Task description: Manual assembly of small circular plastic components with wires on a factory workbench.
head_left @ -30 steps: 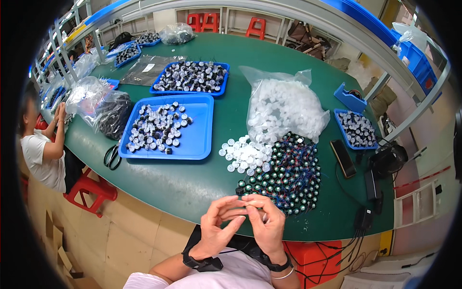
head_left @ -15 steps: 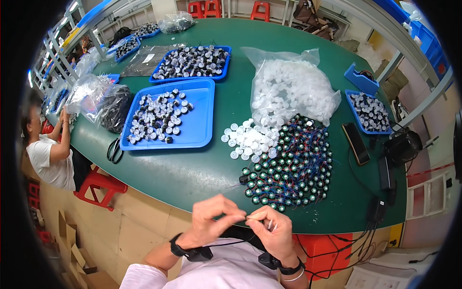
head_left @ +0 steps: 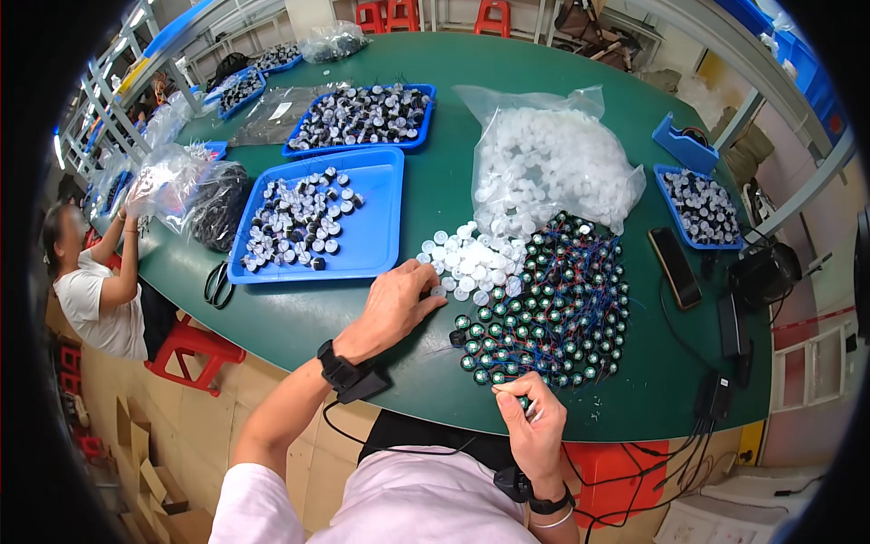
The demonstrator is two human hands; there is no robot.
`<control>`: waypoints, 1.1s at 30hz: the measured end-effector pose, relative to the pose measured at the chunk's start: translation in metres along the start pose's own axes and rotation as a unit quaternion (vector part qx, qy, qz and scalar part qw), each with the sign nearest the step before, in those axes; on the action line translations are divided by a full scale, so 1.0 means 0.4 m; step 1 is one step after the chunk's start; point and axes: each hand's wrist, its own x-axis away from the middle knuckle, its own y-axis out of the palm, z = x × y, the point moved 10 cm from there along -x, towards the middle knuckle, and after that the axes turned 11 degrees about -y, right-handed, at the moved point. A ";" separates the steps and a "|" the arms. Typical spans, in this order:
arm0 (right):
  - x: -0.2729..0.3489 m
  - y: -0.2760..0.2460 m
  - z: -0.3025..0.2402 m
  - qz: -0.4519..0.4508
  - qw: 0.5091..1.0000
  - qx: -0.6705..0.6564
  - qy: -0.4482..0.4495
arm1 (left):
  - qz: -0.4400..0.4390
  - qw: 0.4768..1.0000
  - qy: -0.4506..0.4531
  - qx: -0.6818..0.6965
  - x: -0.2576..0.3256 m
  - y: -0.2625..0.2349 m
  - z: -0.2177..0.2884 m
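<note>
Both our hands, joined at the table's edge half a second ago, have parted — our left hand (head_left: 396, 304) has reached forward to the loose heap of small white plastic caps (head_left: 467, 258), fingertips curled together on a cap at the heap's near edge, though we cannot tell if it is pinched yet. Our right hand (head_left: 535, 426) sits low by the edge of the green oval table (head_left: 299, 322), fingers closed around one small round green-faced part (head_left: 524, 400) just beside the pile of like parts with red and blue wires (head_left: 553, 304).

From the head view, we judge the risk to be the reaching wrist sweeping caps off the heap, or the tangled wires dragging neighbours along. The held part looks dark-bodied with a shiny green top. Farther off lie a blue plastic tray of grey-and-black cylinders (head_left: 313, 218) and a clear bag of white caps (head_left: 553, 163).
</note>
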 end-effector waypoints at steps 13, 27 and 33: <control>0.002 0.077 0.003 -0.045 0.999 -0.027 0.009 | -0.175 0.756 -0.230 0.588 0.287 0.118 0.070; 0.000 0.013 -0.016 -0.003 0.997 0.075 -0.023 | -0.218 0.614 -0.281 0.705 0.291 0.174 0.045; 0.001 0.021 -0.050 -0.025 0.992 0.121 -0.017 | -0.217 0.585 -0.283 0.728 0.295 0.171 0.040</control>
